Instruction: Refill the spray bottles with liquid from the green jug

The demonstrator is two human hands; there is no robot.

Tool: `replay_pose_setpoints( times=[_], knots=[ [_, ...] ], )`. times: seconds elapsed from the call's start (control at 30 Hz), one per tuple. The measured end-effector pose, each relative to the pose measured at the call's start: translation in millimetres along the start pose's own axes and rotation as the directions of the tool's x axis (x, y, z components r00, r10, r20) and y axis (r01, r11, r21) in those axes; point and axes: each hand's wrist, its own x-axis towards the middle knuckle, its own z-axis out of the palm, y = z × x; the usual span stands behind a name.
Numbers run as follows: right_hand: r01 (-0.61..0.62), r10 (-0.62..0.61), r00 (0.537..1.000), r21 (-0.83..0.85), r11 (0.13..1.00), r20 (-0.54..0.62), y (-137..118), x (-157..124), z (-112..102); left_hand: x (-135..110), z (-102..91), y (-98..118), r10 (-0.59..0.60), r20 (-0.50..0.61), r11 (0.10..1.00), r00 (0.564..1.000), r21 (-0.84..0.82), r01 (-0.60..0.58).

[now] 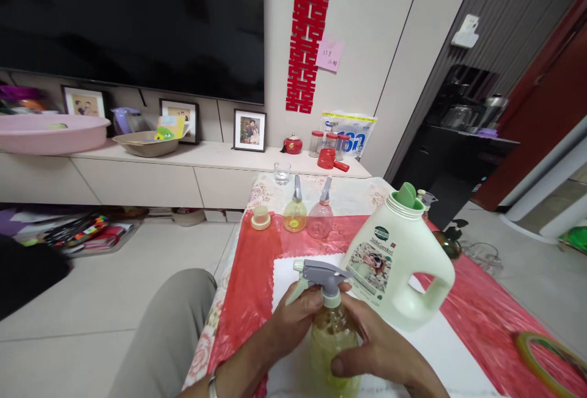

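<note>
A yellowish see-through spray bottle [332, 346] with a grey and pale green trigger head [323, 274] stands upright between my hands. My left hand [298, 312] grips its neck just below the trigger. Wrapped round the bottle's right side is my right hand [373, 340], its thumb lying across the front. Close behind to the right stands a large pale green detergent jug [403, 263], uncapped, with a green spout [407, 195] showing in its mouth. A pale round cap [260, 217] lies at the left of the red sheet.
A yellow spray bottle [295, 213] and a pink spray bottle [320, 219] stand at the back beside a glass [282, 173]. White paper lies over the red plastic sheet [247, 276]. Tape rolls [534, 355] lie front right; a brown pump bottle [448, 240] stands behind the jug.
</note>
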Motion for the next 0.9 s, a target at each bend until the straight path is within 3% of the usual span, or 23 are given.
replay_pose_setpoints(
  times=[0.37, 0.5, 0.7, 0.9],
  knots=[
    [0.008, -0.009, 0.999, 0.034, 0.999, 0.041, 7.3, 0.6, -1.6, -2.8, 2.1, 11.5, -0.047, 0.055, 0.998, 0.997, -0.027, 0.049],
    [-0.022, 0.019, 0.998, 0.061, 0.998, 0.056, 7.7, 3.1, 0.8, -3.0, 1.0, 10.4, -0.048, -0.009, 0.999, 0.999, -0.009, 0.048],
    [-0.060, 0.056, 0.998, 0.109, 0.992, 0.042, 4.9, 5.5, 6.3, 2.2, 0.7, 4.9, -0.029, -0.104, 0.984, 0.994, -0.177, 0.011],
    [-0.023, 0.024, 1.000, 0.045, 0.999, -0.019, 2.1, 5.6, 2.8, 1.7, 1.3, 5.5, 0.007, -0.077, 0.999, 0.997, -0.046, -0.010]
  ],
)
